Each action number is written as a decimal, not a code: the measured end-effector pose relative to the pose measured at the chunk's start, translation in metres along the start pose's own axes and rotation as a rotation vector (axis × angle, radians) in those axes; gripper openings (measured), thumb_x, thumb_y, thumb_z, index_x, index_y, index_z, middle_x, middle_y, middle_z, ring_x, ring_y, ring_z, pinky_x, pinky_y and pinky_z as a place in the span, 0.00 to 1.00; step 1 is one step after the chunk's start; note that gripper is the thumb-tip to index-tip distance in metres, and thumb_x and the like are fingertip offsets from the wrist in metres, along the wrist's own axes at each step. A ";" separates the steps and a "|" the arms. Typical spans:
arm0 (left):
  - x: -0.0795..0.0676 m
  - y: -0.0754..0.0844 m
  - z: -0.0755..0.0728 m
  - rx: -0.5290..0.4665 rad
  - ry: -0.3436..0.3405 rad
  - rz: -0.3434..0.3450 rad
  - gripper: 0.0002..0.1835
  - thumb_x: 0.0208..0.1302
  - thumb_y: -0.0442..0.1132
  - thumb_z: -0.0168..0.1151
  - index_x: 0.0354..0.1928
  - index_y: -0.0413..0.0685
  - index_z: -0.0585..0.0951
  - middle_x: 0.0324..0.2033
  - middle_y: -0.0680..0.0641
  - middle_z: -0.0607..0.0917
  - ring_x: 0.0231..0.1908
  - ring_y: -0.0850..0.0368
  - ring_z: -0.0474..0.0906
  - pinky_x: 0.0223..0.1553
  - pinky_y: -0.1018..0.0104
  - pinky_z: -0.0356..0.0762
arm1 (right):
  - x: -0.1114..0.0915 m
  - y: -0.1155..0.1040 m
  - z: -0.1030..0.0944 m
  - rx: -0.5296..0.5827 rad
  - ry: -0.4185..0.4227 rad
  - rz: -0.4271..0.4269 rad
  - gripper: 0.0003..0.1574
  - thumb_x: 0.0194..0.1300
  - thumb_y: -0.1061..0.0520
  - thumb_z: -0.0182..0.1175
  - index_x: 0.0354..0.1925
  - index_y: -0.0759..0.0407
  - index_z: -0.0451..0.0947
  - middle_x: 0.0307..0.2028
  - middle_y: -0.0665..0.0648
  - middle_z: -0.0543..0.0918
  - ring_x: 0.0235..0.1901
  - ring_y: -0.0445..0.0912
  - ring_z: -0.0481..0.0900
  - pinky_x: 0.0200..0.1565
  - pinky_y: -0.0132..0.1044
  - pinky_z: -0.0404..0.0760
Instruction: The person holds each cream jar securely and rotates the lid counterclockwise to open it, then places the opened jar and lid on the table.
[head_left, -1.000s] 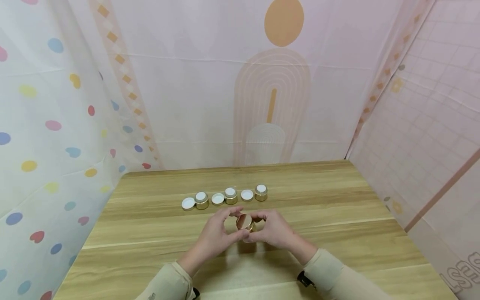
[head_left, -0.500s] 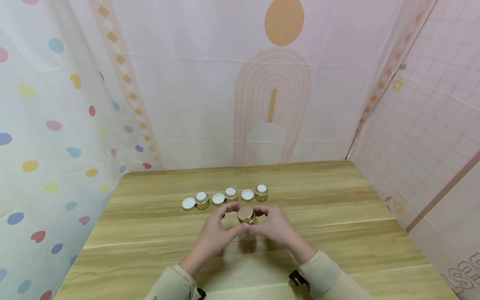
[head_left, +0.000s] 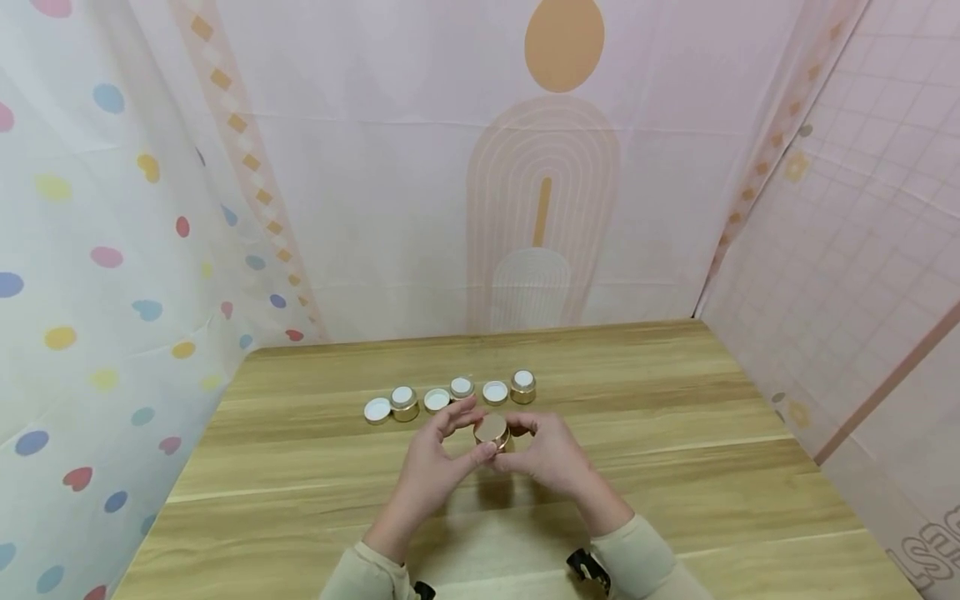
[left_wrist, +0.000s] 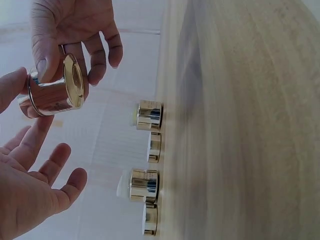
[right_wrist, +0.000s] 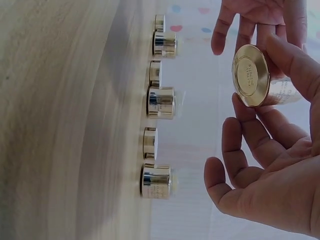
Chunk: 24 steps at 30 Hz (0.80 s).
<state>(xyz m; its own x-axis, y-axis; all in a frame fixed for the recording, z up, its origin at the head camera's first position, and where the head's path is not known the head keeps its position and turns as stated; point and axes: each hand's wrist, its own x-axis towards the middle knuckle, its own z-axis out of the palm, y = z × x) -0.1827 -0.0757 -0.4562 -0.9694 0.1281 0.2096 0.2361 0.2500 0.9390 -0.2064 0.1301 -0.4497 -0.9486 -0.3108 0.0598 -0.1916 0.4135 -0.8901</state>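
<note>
Both hands hold one shiny gold cosmetic jar (head_left: 492, 428) above the wooden table, its lid on and facing up. In the head view, my left hand (head_left: 429, 467) pinches it from the left with thumb and fingertips. My right hand (head_left: 553, 454) grips it from the other side. The left wrist view has the left fingers at the lid end, while the right thumb lies along the jar body (left_wrist: 55, 97). Stamped characters show on the jar's base (right_wrist: 248, 76) in the right wrist view. The right hand's lower fingers are loosely curled, off the jar.
Beyond the hands, three gold jars with white tops, a left jar (head_left: 405, 407), a middle jar (head_left: 462, 387) and a right jar (head_left: 523, 390), stand in a row. Upturned lids (head_left: 377, 411) lie beside them, white inside. A patterned curtain (head_left: 390, 208) borders the table (head_left: 300, 467).
The held jar was tilted a second ago and now stands more upright, slightly farther from me. My left fingers have shifted a little on it. The jars and lids in the row have not moved.
</note>
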 end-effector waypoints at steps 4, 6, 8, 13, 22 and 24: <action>0.000 -0.003 0.003 0.016 0.023 0.013 0.38 0.62 0.43 0.81 0.73 0.52 0.76 0.61 0.49 0.90 0.66 0.48 0.82 0.75 0.34 0.66 | 0.000 0.002 0.002 -0.015 0.022 0.000 0.19 0.52 0.51 0.84 0.43 0.45 0.90 0.43 0.47 0.90 0.51 0.47 0.80 0.53 0.47 0.80; 0.000 -0.004 0.004 0.024 0.036 0.010 0.37 0.61 0.43 0.81 0.72 0.52 0.77 0.59 0.49 0.90 0.65 0.48 0.83 0.73 0.38 0.68 | 0.000 0.002 0.003 -0.017 0.024 0.001 0.18 0.52 0.50 0.84 0.42 0.46 0.90 0.43 0.48 0.90 0.51 0.47 0.80 0.52 0.45 0.80; 0.000 -0.004 0.006 0.030 0.049 0.008 0.37 0.61 0.43 0.81 0.72 0.52 0.77 0.58 0.49 0.90 0.64 0.48 0.83 0.72 0.41 0.69 | 0.000 0.003 0.004 -0.012 0.025 0.004 0.18 0.52 0.49 0.84 0.41 0.46 0.89 0.43 0.48 0.90 0.51 0.47 0.80 0.51 0.44 0.80; 0.000 -0.005 0.010 0.047 0.082 0.008 0.36 0.59 0.44 0.82 0.70 0.54 0.79 0.55 0.52 0.90 0.62 0.51 0.83 0.71 0.41 0.70 | -0.001 0.006 0.006 0.001 0.034 0.027 0.22 0.51 0.49 0.84 0.45 0.48 0.90 0.45 0.50 0.90 0.53 0.48 0.80 0.51 0.42 0.80; -0.003 -0.006 0.012 0.068 0.098 0.008 0.35 0.60 0.47 0.82 0.69 0.55 0.79 0.55 0.52 0.90 0.61 0.51 0.81 0.68 0.38 0.71 | -0.003 0.009 0.006 0.020 0.051 0.036 0.22 0.53 0.49 0.84 0.46 0.49 0.90 0.45 0.50 0.90 0.52 0.48 0.80 0.51 0.42 0.79; -0.004 -0.007 0.010 0.066 0.097 0.005 0.35 0.61 0.46 0.81 0.69 0.55 0.79 0.56 0.52 0.90 0.62 0.50 0.80 0.68 0.41 0.71 | -0.004 0.009 0.007 0.039 0.044 0.032 0.22 0.53 0.50 0.84 0.46 0.49 0.90 0.44 0.50 0.89 0.51 0.48 0.80 0.49 0.41 0.78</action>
<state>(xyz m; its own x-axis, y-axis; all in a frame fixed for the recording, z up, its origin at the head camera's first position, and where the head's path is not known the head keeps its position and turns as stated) -0.1802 -0.0681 -0.4663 -0.9695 0.0364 0.2423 0.2413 0.3127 0.9187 -0.2031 0.1294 -0.4612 -0.9643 -0.2599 0.0502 -0.1520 0.3884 -0.9088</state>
